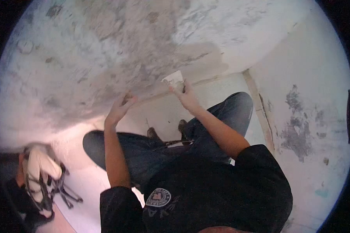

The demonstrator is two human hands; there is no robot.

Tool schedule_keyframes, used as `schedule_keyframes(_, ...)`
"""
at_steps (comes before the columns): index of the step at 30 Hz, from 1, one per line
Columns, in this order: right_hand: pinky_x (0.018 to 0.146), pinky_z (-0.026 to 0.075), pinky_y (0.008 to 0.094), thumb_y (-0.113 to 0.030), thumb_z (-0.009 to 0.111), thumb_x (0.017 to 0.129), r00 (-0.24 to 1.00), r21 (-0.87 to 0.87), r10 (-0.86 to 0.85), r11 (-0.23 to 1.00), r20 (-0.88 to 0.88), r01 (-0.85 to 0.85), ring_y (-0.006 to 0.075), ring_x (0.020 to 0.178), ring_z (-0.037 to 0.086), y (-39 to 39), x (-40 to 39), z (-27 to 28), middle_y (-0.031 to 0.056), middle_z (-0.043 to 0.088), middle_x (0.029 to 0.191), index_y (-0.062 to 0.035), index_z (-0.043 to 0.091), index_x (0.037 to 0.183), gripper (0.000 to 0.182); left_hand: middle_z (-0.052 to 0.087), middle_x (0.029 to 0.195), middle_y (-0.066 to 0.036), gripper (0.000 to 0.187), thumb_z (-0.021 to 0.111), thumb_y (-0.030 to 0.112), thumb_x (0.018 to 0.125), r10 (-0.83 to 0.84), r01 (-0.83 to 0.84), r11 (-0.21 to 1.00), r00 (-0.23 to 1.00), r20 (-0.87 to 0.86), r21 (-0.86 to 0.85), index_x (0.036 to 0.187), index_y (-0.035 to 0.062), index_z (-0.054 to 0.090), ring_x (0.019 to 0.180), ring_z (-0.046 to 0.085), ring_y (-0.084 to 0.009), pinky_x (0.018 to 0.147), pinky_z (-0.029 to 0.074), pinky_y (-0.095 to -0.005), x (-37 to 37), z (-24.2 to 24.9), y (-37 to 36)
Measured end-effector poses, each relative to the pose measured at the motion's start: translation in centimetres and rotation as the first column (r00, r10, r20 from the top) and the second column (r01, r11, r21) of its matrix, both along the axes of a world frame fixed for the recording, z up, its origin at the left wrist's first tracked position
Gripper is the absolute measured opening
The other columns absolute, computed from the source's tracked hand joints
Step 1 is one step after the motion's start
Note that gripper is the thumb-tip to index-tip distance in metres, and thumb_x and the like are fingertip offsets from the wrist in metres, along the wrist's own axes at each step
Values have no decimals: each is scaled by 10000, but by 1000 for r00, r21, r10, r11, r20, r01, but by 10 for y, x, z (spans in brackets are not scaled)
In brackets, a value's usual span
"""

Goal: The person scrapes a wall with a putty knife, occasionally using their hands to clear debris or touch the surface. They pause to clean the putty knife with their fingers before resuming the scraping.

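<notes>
My right hand (187, 97) grips a small flat white piece (174, 79) with grey smears on it, close to the wall. From here I cannot make out whether the piece is a scraper or a pad. Its upper edge is near the patchy grey wall surface (136, 58). To the left, my left hand (120, 109) is raised near the same wall, its fingers partly bent and the thumb apart. Nothing shows clearly in it.
My bent knees in jeans (237, 112) spread below my hands, close to the wall's foot. A side wall (315, 116) with dark peeled patches stands at the right. At the lower left is another person beside a beige bag with dark straps (39, 171).
</notes>
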State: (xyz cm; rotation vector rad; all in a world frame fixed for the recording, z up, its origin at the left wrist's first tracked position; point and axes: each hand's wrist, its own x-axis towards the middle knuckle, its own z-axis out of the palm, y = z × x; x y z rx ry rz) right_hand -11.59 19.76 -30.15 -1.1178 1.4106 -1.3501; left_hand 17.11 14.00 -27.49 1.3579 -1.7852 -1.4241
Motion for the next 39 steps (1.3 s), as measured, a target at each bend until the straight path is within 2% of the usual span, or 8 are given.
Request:
schedule_keyframes(3, 926, 442, 312, -230, 714, 866, 997, 16, 77, 997, 4, -77, 185, 1091, 553, 3, 9, 9, 148, 581, 1155, 53, 403, 1299, 604, 580, 1191, -145, 614, 619, 337, 918, -53, 54, 998, 998, 16, -20, 1383, -6, 408, 1049, 582, -221, 928, 435, -338, -24, 13, 12)
schedule_keyframes(9, 905, 457, 314, -168, 716, 858, 969, -43, 238, 969, -66, -242, 181, 1073, 551, 9, 17, 13, 143, 568, 1139, 29, 402, 1246, 536, 586, 1171, -139, 603, 577, 343, 941, -57, 64, 997, 992, -111, 52, 1413, 22, 382, 1016, 596, -209, 897, 452, -329, -53, 7, 19)
schedule_keyframes(15, 893, 460, 295, -147, 711, 860, 957, 14, 280, 960, -80, -279, 150, 1037, 557, 13, 20, 24, 110, 576, 1103, 26, 398, 1260, 537, 606, 1148, -113, 531, 548, 318, 956, -107, 106, 994, 991, -79, -17, 1379, 19, 430, 993, 592, -188, 908, 444, -328, -76, 9, 29)
schedule_keyframes(17, 898, 459, 293, -145, 708, 864, 962, -64, 272, 961, 28, -269, 150, 1034, 561, 9, 23, 13, 107, 582, 1102, 25, 401, 1264, 532, 621, 1117, -106, 457, 558, 301, 951, -137, 141, 990, 970, -202, 5, 1310, 23, 506, 983, 588, -180, 896, 446, -321, -79, 6, 30)
schedule_keyframes(20, 902, 456, 289, -144, 706, 865, 962, -71, 272, 960, -4, -272, 146, 1041, 563, 9, 20, 15, 104, 582, 1117, 30, 397, 1280, 546, 640, 1060, -85, 376, 570, 277, 947, -136, 130, 990, 982, -134, -57, 1225, 25, 574, 979, 584, -167, 883, 444, -311, -76, 7, 28)
schedule_keyframes(23, 907, 453, 289, -137, 708, 859, 959, -59, 277, 960, 63, -273, 146, 1043, 563, 12, 22, 19, 101, 583, 1116, 37, 404, 1291, 556, 651, 1014, -64, 341, 571, 282, 947, -148, 156, 987, 975, -166, 35, 1162, 21, 610, 971, 578, -155, 882, 433, -300, -73, 5, 24)
schedule_keyframes(31, 911, 446, 301, -130, 671, 884, 967, -132, 248, 958, -58, -254, 157, 1048, 561, 10, 23, 7, 94, 592, 1108, 5, 446, 1296, 488, 657, 983, -62, 356, 553, 313, 956, -83, 90, 995, 980, -180, 31, 1118, 3, 614, 943, 581, -151, 887, 418, -296, -71, 16, 25)
schedule_keyframes(39, 886, 451, 302, -129, 626, 917, 949, -68, 305, 951, 80, -300, 148, 997, 561, 8, 20, 4, 91, 611, 1106, 15, 470, 1299, 437, 666, 957, -72, 370, 519, 320, 974, -5, 2, 1000, 982, -189, -16, 1080, -13, 639, 898, 592, -152, 868, 427, -285, -64, 15, 19)
